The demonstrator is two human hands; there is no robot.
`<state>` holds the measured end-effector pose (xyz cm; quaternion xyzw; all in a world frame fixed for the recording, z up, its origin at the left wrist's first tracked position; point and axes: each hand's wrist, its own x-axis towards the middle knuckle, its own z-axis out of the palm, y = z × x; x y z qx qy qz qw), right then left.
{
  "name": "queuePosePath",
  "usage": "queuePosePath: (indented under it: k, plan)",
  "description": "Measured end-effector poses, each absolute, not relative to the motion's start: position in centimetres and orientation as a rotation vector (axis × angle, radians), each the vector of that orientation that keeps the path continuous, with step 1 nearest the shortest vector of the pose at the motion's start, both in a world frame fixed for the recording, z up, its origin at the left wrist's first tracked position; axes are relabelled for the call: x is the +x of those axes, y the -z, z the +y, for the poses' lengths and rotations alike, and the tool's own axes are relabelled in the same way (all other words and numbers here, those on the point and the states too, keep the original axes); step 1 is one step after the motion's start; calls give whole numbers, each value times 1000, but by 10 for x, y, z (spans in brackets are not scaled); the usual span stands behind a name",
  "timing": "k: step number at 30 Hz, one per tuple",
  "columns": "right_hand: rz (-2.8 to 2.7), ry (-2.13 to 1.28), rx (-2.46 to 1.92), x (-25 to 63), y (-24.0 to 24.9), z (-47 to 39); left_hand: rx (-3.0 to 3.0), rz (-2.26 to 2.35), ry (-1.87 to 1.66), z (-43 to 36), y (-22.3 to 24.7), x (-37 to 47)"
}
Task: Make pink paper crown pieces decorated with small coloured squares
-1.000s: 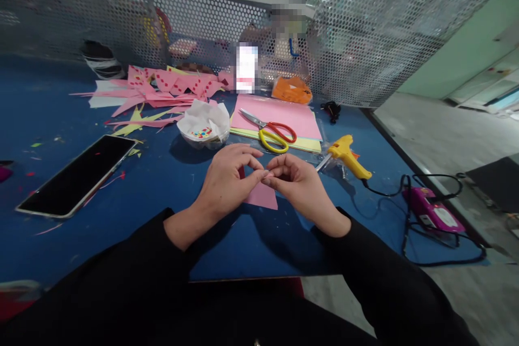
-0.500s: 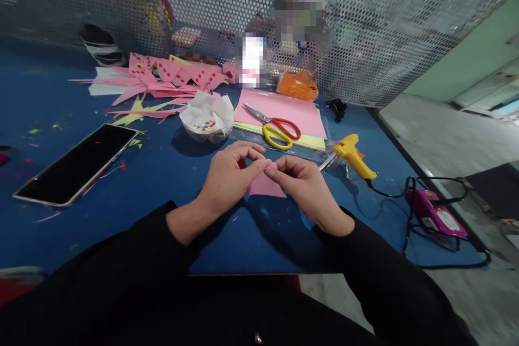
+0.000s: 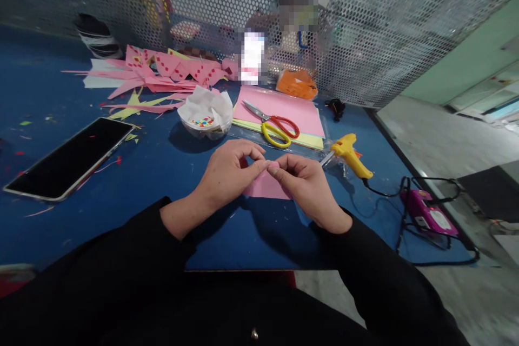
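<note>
A small sheet of pink paper is pinched at its upper edge between both hands, just above the blue table. My left hand grips it with thumb and fingertips from the left. From the right, my right hand pinches the same edge, the two thumbs almost meeting. Part of the paper hides behind the fingers. Just beyond the hands, scissors with one red and one yellow handle lie on a stack of pink and yellow paper. A yellow glue gun rests right of my right hand.
A paper-lined bowl holds small coloured bits. Left lies a phone; behind it are pink and yellow paper scraps. A lit phone and an orange packet stand near the perforated screen. A corded magenta box sits right.
Both hands keep their pinch on the pink paper, with slightly more of its lower part showing. The whole view has shifted a little.
</note>
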<state>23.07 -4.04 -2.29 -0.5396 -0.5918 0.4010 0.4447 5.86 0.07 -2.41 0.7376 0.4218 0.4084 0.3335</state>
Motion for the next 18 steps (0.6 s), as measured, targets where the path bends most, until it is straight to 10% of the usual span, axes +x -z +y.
queuePosePath:
  k: [18]
  plan:
    - [-1457,-989,-1317,229,25,-35,1950,1112,-1101,-2,24,59]
